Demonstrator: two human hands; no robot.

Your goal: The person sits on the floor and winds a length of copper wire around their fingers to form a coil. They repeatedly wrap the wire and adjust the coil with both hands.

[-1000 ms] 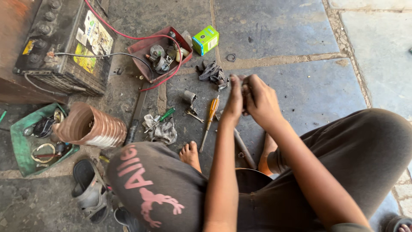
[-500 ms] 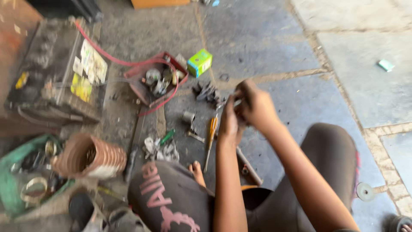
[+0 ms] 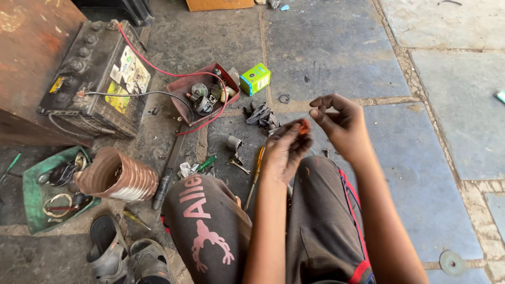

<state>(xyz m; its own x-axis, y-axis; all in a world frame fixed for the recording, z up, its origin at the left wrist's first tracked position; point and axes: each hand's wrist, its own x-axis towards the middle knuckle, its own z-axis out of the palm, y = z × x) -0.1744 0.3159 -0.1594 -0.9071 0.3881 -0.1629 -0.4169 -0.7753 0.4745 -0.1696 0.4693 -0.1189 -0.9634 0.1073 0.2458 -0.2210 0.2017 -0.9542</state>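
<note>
I sit on a stone floor with my knees drawn up. My left hand [image 3: 286, 150] pinches a small orange-red piece [image 3: 303, 126] between fingertips, held above my knees. My right hand [image 3: 339, 123] hovers just to its right, thumb and fingers curled apart, holding nothing that I can see. Below my hands on the floor lie a yellow-handled screwdriver [image 3: 256, 168], a small metal cylinder [image 3: 234, 143] and a dark bundle of clips [image 3: 261, 114].
A car battery [image 3: 97, 79] with red and black wires sits at the left. A red tray [image 3: 180, 94] of small parts, a green box [image 3: 255, 79], a copper coil [image 3: 118, 176], a green tray [image 3: 31, 192] and sandals [image 3: 126, 257] lie around.
My hands have drawn apart; before they were joined together over the floor. The view has shifted and my left hand now shows the orange-red piece.
</note>
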